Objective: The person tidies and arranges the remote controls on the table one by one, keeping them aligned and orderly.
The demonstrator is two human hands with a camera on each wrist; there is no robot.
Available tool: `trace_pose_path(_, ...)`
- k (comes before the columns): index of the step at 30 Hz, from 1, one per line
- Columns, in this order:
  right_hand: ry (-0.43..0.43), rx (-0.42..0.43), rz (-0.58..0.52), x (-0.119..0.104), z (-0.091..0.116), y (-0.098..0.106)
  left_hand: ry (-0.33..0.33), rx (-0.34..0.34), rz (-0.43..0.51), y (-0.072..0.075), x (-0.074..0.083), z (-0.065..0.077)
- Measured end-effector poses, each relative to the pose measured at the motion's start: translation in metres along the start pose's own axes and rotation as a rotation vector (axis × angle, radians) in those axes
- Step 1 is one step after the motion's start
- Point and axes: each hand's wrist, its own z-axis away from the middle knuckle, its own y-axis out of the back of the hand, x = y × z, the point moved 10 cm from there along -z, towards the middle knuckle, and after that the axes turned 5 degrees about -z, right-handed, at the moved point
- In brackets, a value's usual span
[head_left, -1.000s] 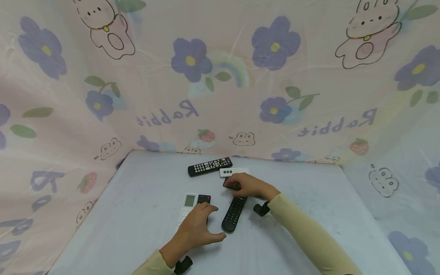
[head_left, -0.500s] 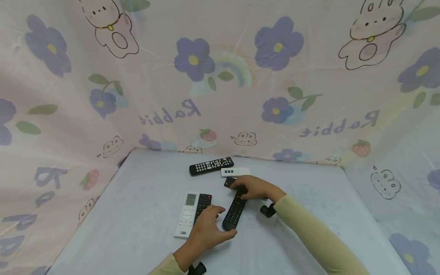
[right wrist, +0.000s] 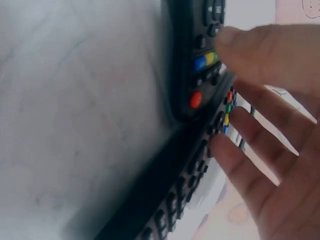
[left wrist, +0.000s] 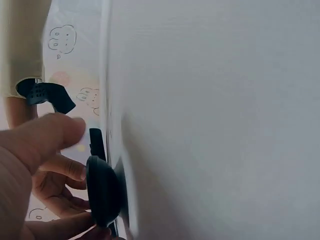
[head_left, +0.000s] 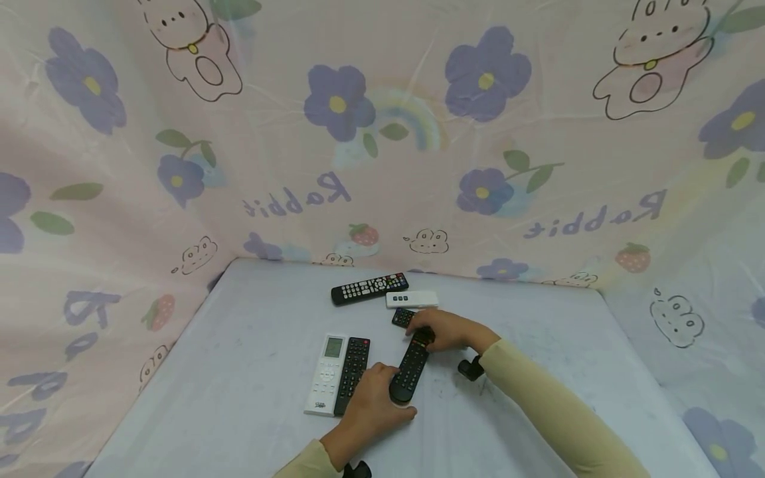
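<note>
Left hand [head_left: 372, 403] and right hand [head_left: 445, 330] are at opposite ends of the middle black remote [head_left: 410, 375], which slants on the white table [head_left: 257, 345] between them. From above, the left one seems to curve about the near end; the left wrist view tells me more, with fingertips against the remote's side and the thumb standing clear, so that hand clamps nothing. The right one partly hides the far end from above, but the right wrist view gives me a red button [right wrist: 196, 99] and coloured keys [right wrist: 209, 59] there, the thumb over the remote and the fingers loosely spread by a half-hidden black remote [head_left: 402, 317]; whether the thumb presses, I cannot tell. The head view lays out the rest: a white remote with a screen [head_left: 327, 376] lies alongside a slim black remote [head_left: 354, 372], and farther back a long black remote [head_left: 369, 289] slants just beside a small white remote [head_left: 412, 299].
</note>
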Motion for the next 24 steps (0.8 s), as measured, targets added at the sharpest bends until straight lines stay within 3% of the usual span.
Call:
trace_pose_path(16,-0.048,-0.023,0.052,0.01,-0.002,-0.009,0.054,-0.031,0.033,-0.006,-0.009,-0.008)
trace_pose_path(24,-0.05,-0.029,0.07,0.011,-0.002,-0.014,0.045,-0.047,0.05,-0.009,-0.009,-0.01)
